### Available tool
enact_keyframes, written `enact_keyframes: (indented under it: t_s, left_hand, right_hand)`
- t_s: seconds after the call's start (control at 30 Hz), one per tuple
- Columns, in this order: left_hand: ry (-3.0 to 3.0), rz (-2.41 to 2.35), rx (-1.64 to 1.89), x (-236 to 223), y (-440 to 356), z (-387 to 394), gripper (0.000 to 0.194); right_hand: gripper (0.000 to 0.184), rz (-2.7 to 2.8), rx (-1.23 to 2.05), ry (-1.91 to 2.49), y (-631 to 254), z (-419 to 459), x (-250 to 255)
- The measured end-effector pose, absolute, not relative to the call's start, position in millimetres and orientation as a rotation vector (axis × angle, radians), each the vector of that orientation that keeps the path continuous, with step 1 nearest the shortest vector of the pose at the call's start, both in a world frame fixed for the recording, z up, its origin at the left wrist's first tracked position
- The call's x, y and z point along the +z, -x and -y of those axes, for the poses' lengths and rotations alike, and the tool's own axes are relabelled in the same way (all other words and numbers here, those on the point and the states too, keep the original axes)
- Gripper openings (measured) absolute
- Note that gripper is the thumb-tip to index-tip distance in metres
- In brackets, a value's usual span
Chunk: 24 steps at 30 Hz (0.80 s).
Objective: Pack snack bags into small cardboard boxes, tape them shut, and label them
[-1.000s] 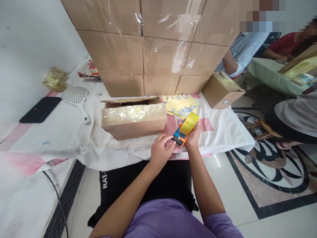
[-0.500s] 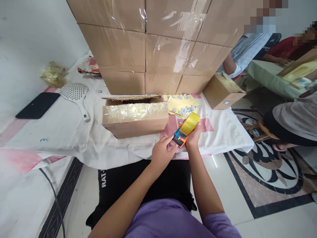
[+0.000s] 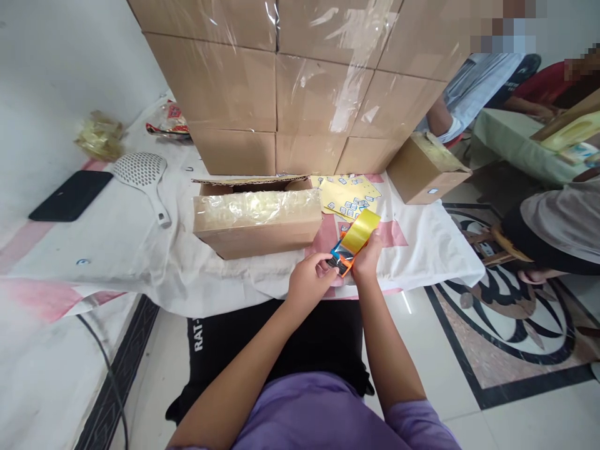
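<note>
My right hand [image 3: 367, 257] is wrapped round a tape dispenser [image 3: 345, 255], orange and blue, with a wide yellow roll of tape [image 3: 360, 230] on it. At the dispenser's cutter end, my left hand [image 3: 312, 275] has its thumb and fingers bent in a pinch; whether a tape end lies between them is too small to see. Just left of the dispenser stands a cardboard box [image 3: 262, 234], its top partly open, with shiny tape along its upper front edge. Neither hand touches this box.
Stacked cardboard boxes [image 3: 309, 100] wrapped in clear film rise behind. Yellow label sheets [image 3: 349, 190] lie beside another small box [image 3: 424, 172]. To the left are a white perforated scoop [image 3: 140, 172], a black phone [image 3: 70, 195] and crumpled tape [image 3: 99, 136]. Other people sit at the right.
My left fingers have curled in more closely at the dispenser's cutter end. The right hand keeps its hold, and the box stays in place. The camera view has shifted slightly.
</note>
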<state>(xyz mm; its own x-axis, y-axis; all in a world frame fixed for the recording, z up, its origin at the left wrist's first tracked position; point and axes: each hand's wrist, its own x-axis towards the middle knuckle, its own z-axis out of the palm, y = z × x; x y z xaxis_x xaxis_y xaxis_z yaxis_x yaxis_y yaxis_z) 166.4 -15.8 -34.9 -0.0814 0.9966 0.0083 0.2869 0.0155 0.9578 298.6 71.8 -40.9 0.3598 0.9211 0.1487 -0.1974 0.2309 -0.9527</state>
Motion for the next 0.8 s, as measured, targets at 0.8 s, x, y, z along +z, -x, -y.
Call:
enact_keyframes:
  t_s: [0.8]
  left_hand:
    - [-1.367, -1.694, 1.068, -11.4, -175.2, 5.7, 0.02]
  right_hand:
    - [0.052, 0.885, 0.918, 1.033, -292.4, -70.6, -37.1]
